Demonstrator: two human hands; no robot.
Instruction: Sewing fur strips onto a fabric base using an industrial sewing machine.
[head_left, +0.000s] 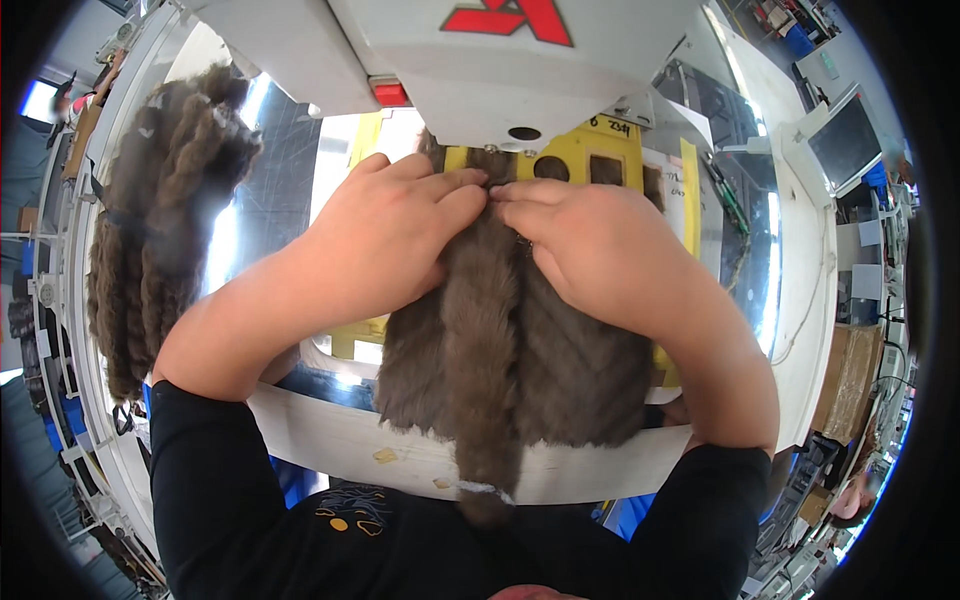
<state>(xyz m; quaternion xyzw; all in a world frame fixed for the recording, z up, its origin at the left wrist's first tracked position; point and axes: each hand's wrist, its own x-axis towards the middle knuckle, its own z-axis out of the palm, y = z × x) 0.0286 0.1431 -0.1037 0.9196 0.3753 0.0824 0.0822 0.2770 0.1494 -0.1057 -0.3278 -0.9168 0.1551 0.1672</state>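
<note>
A long brown fur strip (pixel 482 330) runs down the middle, over a wider brown fur piece (pixel 590 370) with a slanting pile. Its lower end, with a whitish band near the tip, hangs over the table's front edge. My left hand (pixel 395 225) holds the strip's upper part from the left, fingers pinched together. From the right, my right hand (pixel 610 240) pinches the same stretch, its fingertips almost meeting the left ones. Both hands are just below the head of a white machine (pixel 530 75). Under the fur lies a yellow template plate (pixel 627 150) with cut-out holes.
A thick bundle of brown fur strips (pixel 165 210) lies at the left of the table. On the right are a green pen (pixel 728 195) and a dark screen (pixel 840 145). A red button (pixel 390 93) sits on the machine. Beyond the table stands a cardboard box (pixel 848 385).
</note>
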